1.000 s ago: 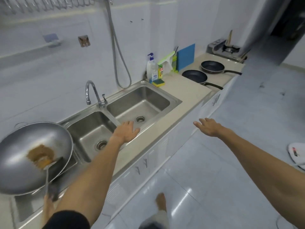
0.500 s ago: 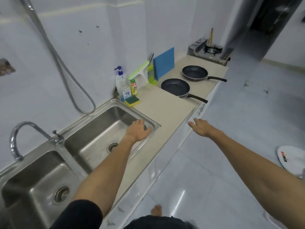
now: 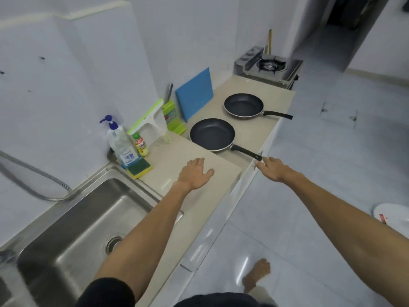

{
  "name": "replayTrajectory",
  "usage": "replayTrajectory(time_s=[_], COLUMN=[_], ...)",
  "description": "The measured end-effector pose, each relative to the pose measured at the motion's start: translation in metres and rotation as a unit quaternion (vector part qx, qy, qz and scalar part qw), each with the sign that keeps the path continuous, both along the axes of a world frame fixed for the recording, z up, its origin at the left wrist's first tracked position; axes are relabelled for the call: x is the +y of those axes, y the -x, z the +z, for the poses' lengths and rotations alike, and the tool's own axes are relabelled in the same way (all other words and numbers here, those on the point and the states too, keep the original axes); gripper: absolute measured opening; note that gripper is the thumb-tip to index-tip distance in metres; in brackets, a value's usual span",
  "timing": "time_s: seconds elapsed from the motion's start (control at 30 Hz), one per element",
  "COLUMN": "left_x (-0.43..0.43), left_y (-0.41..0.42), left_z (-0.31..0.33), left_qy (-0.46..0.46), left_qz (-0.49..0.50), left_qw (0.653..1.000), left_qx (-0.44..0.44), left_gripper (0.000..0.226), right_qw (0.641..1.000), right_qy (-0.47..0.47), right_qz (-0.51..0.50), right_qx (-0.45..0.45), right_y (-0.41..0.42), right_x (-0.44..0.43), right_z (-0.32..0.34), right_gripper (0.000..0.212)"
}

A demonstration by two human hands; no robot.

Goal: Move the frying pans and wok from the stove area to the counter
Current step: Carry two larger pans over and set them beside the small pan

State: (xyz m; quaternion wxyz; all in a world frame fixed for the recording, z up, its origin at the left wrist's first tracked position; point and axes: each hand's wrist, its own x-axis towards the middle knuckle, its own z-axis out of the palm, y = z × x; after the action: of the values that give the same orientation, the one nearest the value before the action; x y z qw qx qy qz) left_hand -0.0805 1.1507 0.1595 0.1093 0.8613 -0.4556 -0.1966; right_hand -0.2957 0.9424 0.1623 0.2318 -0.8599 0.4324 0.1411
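Two black frying pans lie on the beige counter [image 3: 247, 134]. The nearer pan [image 3: 212, 134] points its handle toward me and to the right; the farther pan [image 3: 243, 105] has its handle over the counter's right edge. My right hand [image 3: 273, 170] is open, fingertips just short of the nearer pan's handle end. My left hand [image 3: 195, 173] hovers open and palm down over the counter, a little short of the nearer pan. The wok is out of view.
A gas stove [image 3: 269, 66] stands at the counter's far end. A blue cutting board [image 3: 194, 97], squeegee [image 3: 150, 122], soap bottle [image 3: 120, 144] and sponge [image 3: 139, 169] line the wall. A steel sink [image 3: 77, 229] is at lower left. My bare foot [image 3: 256, 273] is on the tiled floor.
I have walked along the counter toward the pans. The wok and the left sink basin have left the view. Both open hands are now much nearer the nearer pan.
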Motion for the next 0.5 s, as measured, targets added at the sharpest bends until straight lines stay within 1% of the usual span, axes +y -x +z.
replayTrajectory(time_s=[0.17,0.27,0.37,0.5], left_x=[-0.107,-0.163,-0.206,-0.264], left_y=[0.02,0.036,0.051,0.054], left_z=[-0.019,-0.032,-0.047,-0.064], left_qy=[0.019,0.009,0.007,0.004], left_qz=[0.029,0.05,0.086,0.12], left_qw=[0.997,0.993,0.987,0.979], left_qx=[0.073,0.107,0.138,0.165], left_gripper=[0.067,0.072,0.076,0.076], right_qw=[1.0,1.0,0.999,0.997], right_qy=[-0.009,-0.004,-0.025,-0.027], right_qz=[0.008,0.008,0.013,0.032], right_qx=[0.022,0.026,0.044,0.059], right_y=[0.002,0.007,0.012,-0.002], right_x=[-0.128,-0.205,-0.262,-0.332], right_z=[-0.004,-0.008,-0.016,-0.03], right_gripper=[0.075,0.077,0.079,0.078])
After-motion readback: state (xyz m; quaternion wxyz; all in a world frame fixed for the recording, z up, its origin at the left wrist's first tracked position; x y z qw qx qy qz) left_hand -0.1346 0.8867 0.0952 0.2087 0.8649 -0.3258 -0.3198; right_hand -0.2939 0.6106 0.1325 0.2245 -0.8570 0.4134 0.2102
